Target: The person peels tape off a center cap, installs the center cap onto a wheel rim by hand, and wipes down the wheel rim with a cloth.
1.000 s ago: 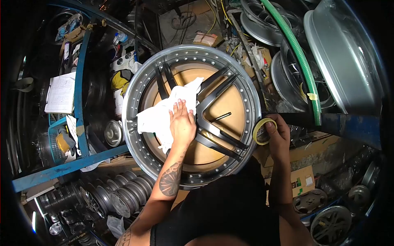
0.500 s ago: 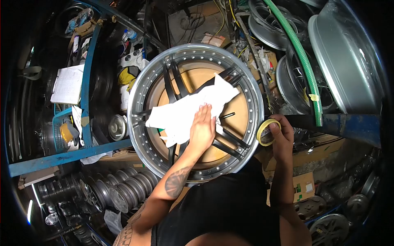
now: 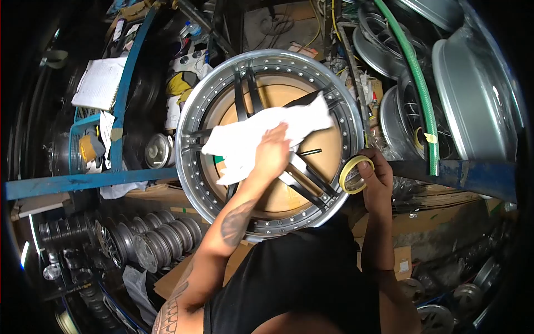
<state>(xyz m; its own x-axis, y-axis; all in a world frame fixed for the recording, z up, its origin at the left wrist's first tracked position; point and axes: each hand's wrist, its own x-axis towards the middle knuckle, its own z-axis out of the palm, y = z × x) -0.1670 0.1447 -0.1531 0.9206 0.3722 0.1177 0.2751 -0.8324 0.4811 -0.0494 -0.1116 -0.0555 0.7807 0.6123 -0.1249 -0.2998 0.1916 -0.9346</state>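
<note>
A large car wheel rim with black double spokes and a polished, bolt-studded lip lies face up in front of me. Across its centre is spread a crumpled white cloth. My left hand presses down on the cloth, its fingers bent into the fabric and slightly blurred. A short dark valve stem sticks out to the right of that hand. At the rim's right edge, my right hand grips a roll of yellowish masking tape between thumb and fingers. Under the rim shows tan cardboard.
A blue metal bar runs along the left, with a paper pad and a blue basket beyond. A green hose hangs before stacked rims at right. More rims stand lower left.
My left hand's fingers, flat on the cloth before, now look more bent into it. The cloth's right end has shifted rightward. The tape remains in my right hand. The whole view has shifted slightly.
</note>
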